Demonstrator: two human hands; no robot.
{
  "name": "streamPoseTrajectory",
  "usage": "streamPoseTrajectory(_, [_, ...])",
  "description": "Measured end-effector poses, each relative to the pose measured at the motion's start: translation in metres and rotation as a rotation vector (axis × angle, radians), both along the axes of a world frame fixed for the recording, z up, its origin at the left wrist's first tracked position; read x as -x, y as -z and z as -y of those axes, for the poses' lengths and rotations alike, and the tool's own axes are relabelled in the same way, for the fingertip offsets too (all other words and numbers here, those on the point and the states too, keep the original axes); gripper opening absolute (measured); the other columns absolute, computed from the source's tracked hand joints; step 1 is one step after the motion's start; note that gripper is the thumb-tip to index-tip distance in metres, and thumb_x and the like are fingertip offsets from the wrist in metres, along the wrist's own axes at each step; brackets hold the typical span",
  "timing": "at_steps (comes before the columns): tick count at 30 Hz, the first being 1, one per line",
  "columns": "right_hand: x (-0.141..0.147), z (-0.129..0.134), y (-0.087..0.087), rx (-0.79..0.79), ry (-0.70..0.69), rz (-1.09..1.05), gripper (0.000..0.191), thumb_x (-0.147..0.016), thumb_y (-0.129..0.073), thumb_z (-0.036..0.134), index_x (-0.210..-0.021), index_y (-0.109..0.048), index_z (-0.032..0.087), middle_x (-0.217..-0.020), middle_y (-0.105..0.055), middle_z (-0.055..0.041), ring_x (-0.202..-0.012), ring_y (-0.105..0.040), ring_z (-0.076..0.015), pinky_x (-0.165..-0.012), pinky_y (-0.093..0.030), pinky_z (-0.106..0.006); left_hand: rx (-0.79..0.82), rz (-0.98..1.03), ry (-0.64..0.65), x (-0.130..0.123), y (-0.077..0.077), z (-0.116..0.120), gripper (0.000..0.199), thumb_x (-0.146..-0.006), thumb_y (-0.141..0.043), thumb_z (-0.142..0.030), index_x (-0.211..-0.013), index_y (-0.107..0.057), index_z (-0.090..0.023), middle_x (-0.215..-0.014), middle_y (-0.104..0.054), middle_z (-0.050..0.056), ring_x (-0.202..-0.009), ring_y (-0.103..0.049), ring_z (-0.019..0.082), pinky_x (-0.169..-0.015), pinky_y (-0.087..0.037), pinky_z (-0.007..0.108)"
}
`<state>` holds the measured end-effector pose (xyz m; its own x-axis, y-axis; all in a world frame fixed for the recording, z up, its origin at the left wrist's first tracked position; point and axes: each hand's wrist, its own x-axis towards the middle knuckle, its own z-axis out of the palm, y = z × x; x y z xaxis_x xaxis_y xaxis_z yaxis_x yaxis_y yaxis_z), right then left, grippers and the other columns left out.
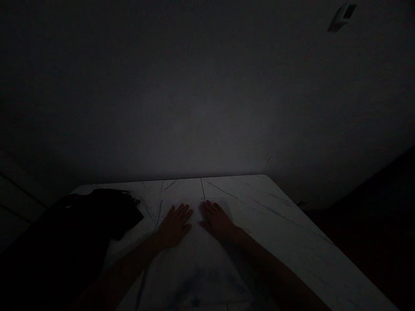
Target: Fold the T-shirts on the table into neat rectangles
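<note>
Light: The room was dim, with a pale glow on the wall and the lower corners in deep shadow.

Far left: A heap of dark cloth (106,211) lay on the left part of the white marbled surface (279,216), its folds too dark to make out and its near part running out of view at the lower left.

Left hand: The left hand (175,226) rested palm down on the surface, just to the right of the cloth and apart from it, its forearm reaching in from the lower left.

Left fingers: The fingers (183,211) were spread wide and lay flat, holding nothing.

Right hand: The right hand (216,221) also lay palm down on the surface, near the left hand, with a narrow gap between their fingertips.

Right fingers: The fingers (209,207) were slightly spread and flat, holding nothing.

Surface: Thin dark veins and a straight seam (202,188) crossed the surface ahead of the hands, and its far edge ran along the wall.

Far right: A plain wall (207,108) filled the background, with a small wall fitting (342,17) high at the upper right.
</note>
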<state>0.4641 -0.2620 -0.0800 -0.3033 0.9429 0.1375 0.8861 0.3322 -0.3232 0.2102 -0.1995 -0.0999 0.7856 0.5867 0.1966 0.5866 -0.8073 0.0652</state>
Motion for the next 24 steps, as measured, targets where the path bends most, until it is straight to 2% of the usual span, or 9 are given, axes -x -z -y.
streamPoseTrajectory(3, [0.009,0.01,0.005,0.042,0.013,0.05,0.072,-0.103,-0.033,0.058,-0.158,-0.033,0.012,-0.164,-0.03,-0.0179,-0.153,-0.023,-0.0322,-0.124,-0.016,-0.053,-0.054,-0.059,-0.016,0.001,0.01,-0.001,0.054,-0.104,-0.035,-0.043,-0.155,-0.04,-0.026,-0.163,-0.038,0.009,-0.15,-0.033,0.03,-0.121,-0.024,0.055])
streamPoseTrajectory(6, [-0.002,0.008,0.004,0.056,0.088,0.078,0.075,-0.103,-0.029,0.061,-0.159,-0.03,0.012,-0.165,-0.026,-0.0193,-0.154,-0.02,-0.0348,-0.124,-0.014,-0.057,-0.112,-0.022,-0.112,0.009,0.014,-0.016,0.054,-0.103,-0.037,-0.045,-0.154,-0.043,-0.027,-0.161,-0.04,0.011,-0.15,-0.033,0.032,-0.121,-0.024,0.054])
streamPoseTrajectory(9, [-0.016,0.003,0.006,0.052,0.178,0.093,0.078,-0.102,-0.028,0.062,-0.158,-0.03,0.008,-0.165,-0.024,-0.0215,-0.154,-0.018,-0.0372,-0.123,-0.011,-0.057,-0.115,-0.018,-0.194,0.013,0.01,-0.026,0.055,-0.102,-0.039,-0.046,-0.153,-0.044,-0.025,-0.162,-0.039,0.012,-0.15,-0.032,0.036,-0.12,-0.025,0.057])
streamPoseTrajectory(12, [-0.021,0.001,0.007,0.066,0.19,0.089,0.079,-0.102,-0.029,0.062,-0.158,-0.03,0.007,-0.165,-0.024,-0.0218,-0.154,-0.018,-0.0368,-0.124,-0.012,-0.055,-0.068,-0.059,-0.234,0.01,0.0,-0.023,0.054,-0.101,-0.04,-0.043,-0.151,-0.047,-0.022,-0.161,-0.04,0.014,-0.148,-0.035,0.036,-0.118,-0.028,0.056])
streamPoseTrajectory(15, [-0.012,0.008,0.007,0.081,0.216,0.089,0.076,-0.102,-0.029,0.061,-0.159,-0.029,0.01,-0.166,-0.023,-0.0207,-0.154,-0.017,-0.0369,-0.123,-0.011,-0.056,-0.07,-0.048,-0.288,0.007,-0.008,-0.004,0.055,-0.102,-0.036,-0.04,-0.152,-0.045,-0.018,-0.161,-0.038,0.018,-0.149,-0.034,0.038,-0.117,-0.026,0.061])
streamPoseTrajectory(17, [-0.004,0.02,0.009,0.059,0.21,0.082,0.075,-0.102,-0.03,0.06,-0.16,-0.027,0.013,-0.167,-0.021,-0.0188,-0.155,-0.014,-0.0362,-0.123,-0.011,-0.057,-0.089,-0.028,-0.249,0.009,-0.008,0.016,0.055,-0.103,-0.035,-0.04,-0.153,-0.043,-0.019,-0.163,-0.035,0.017,-0.15,-0.03,0.038,-0.118,-0.021,0.063])
streamPoseTrajectory(19, [0.003,0.036,0.011,0.038,0.153,0.072,0.075,-0.101,-0.032,0.061,-0.161,-0.026,0.015,-0.167,-0.021,-0.0172,-0.155,-0.012,-0.0354,-0.123,-0.011,-0.057,-0.078,-0.025,-0.186,0.015,-0.007,0.035,0.054,-0.102,-0.037,-0.042,-0.153,-0.044,-0.023,-0.163,-0.036,0.013,-0.151,-0.03,0.035,-0.12,-0.019,0.061])
streamPoseTrajectory(21, [0.007,0.051,0.01,0.05,0.119,0.072,0.073,-0.102,-0.032,0.059,-0.16,-0.028,0.014,-0.166,-0.023,-0.0177,-0.155,-0.016,-0.0356,-0.123,-0.013,-0.058,-0.038,-0.038,-0.185,0.022,-0.007,0.049,0.053,-0.102,-0.038,-0.041,-0.152,-0.045,-0.024,-0.162,-0.039,0.012,-0.149,-0.034,0.034,-0.12,-0.023,0.059])
streamPoseTrajectory(24, [0.017,0.069,0.001,0.106,0.197,0.084,0.071,-0.103,-0.032,0.055,-0.159,-0.03,0.011,-0.165,-0.026,-0.0206,-0.153,-0.02,-0.0374,-0.121,-0.014,-0.06,-0.013,-0.042,-0.256,0.025,-0.01,0.068,0.053,-0.103,-0.035,-0.039,-0.151,-0.046,-0.021,-0.16,-0.041,0.016,-0.147,-0.038,0.035,-0.117,-0.027,0.061])
